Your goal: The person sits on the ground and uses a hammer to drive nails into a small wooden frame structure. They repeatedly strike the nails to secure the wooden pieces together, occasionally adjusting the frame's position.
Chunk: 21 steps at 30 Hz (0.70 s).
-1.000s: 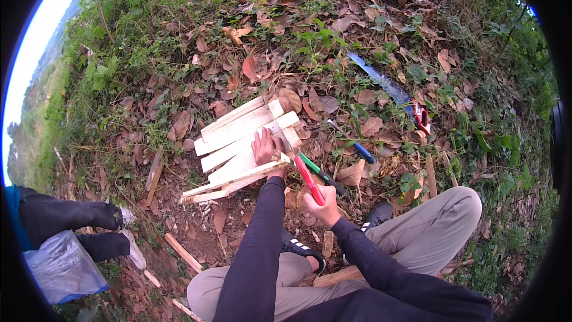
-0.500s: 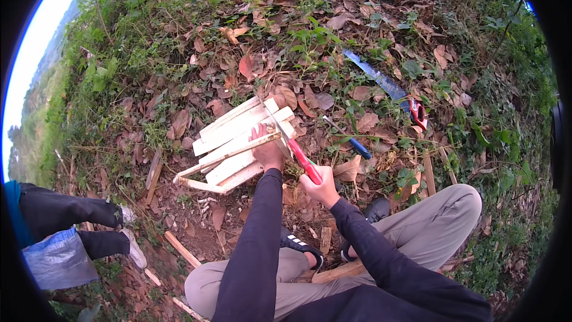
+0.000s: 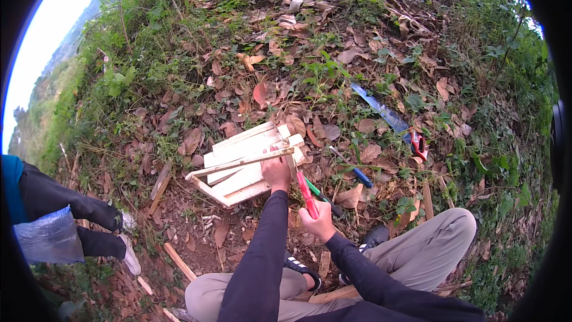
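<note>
The left hand now presses down on the pale wooden slat frame, which lies on the leaf-strewn ground just ahead of the person's knees; a second ago this hand rested a little lower on the slats. The right hand has its fingers wrapped shut around the red handle of a hammer, and the tool has swung from a raised slant to point its head at the thin cross strip by the left hand. By this reading, a blow on the strip is under way or just landed.

The hammer's head is blurred against the wood, and whether a nail sits beneath it cannot be made out. The left hand's fingers are hard to tell apart. Beyond lie a blue-bladed handsaw with a red handle and a blue-handled tool. Another person's dark-sleeved legs are cut off at the left edge.
</note>
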### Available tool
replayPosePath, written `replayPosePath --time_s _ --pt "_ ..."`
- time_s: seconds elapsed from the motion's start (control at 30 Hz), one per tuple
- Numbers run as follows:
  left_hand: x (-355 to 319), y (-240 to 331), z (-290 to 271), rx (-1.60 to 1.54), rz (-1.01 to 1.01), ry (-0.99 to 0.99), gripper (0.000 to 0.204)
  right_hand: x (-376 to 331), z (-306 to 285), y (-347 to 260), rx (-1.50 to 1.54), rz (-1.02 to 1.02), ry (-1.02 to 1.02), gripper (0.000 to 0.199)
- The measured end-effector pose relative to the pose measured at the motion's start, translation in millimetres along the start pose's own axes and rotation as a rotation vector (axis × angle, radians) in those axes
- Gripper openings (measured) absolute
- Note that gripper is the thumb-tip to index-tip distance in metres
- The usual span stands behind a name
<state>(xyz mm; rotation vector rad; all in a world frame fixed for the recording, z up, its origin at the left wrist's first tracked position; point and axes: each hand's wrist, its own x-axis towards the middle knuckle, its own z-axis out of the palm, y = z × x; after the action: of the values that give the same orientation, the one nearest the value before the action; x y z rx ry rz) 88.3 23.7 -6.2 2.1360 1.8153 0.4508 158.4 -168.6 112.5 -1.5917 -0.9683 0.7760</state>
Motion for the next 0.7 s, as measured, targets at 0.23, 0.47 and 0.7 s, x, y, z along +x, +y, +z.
replayPosePath --time_s 0.23,0.47,0.7 --pt "3 -36 8 0.015 0.271 0.47 0.034 -76 -41 -13 0.117 0.169 -0.105 0.025" --pt "-8 -23 -13 0.006 0.245 0.378 0.027 -69 -55 -18 0.039 0.107 -0.11 0.027" --pt "8 11 -17 0.069 -0.033 0.089 0.033 18 -7 -11 0.054 0.043 0.041 0.03"
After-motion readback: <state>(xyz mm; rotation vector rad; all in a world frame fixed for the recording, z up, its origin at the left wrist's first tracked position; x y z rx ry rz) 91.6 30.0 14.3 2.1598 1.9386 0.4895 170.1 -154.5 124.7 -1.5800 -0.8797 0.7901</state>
